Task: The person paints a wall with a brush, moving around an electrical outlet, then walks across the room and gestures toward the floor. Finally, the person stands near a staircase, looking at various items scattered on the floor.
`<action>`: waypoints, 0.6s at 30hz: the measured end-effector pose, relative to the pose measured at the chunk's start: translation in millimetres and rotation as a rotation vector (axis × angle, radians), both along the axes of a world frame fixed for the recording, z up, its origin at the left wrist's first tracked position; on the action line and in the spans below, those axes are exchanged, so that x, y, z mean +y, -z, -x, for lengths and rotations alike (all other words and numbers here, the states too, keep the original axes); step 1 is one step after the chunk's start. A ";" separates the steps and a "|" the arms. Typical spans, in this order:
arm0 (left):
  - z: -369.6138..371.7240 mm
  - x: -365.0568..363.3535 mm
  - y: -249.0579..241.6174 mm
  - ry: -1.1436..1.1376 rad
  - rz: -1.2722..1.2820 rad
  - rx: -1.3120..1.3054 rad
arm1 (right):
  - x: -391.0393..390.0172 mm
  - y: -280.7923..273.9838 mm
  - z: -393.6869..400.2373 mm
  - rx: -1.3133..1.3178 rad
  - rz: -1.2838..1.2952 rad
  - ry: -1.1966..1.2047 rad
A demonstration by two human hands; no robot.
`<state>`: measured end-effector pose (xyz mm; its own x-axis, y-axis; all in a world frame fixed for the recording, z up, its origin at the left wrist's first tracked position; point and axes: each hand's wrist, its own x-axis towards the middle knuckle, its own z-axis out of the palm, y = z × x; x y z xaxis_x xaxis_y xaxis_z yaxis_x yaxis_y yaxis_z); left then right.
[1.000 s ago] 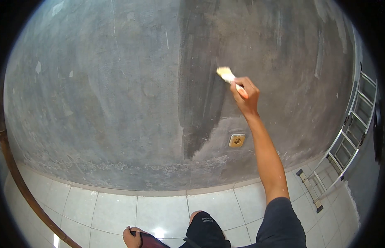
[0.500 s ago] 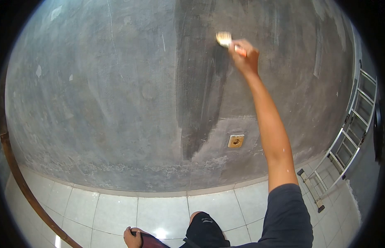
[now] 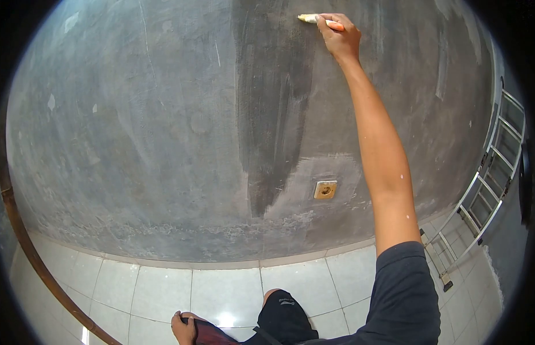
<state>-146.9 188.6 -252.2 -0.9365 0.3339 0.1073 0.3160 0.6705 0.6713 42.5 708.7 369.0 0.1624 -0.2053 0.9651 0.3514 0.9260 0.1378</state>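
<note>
Your right hand (image 3: 340,35), fingers clamped on the pale-bristled, orange-handled paintbrush (image 3: 313,19), has risen high up the grey cement wall (image 3: 135,132), lengthening the dark wet stripe (image 3: 273,109). Your left hand (image 3: 184,329) grips a dark red container (image 3: 209,334) low.

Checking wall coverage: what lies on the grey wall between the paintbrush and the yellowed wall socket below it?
In the head view, only a dark wet painted band runs between the paintbrush and wall socket.

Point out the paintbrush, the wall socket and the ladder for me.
paintbrush (image 3: 309,19), head view, on the pale bristles beside the right hand (image 3: 338,37).
wall socket (image 3: 325,189), head view, on the middle of its yellowed plate.
ladder (image 3: 487,184), head view, on a rung halfway up.
</note>
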 end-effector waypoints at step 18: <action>10.3 -1.2 19.7 0.067 0.006 0.028 | -11.2 173.9 -27.7 -0.469 0.568 -0.211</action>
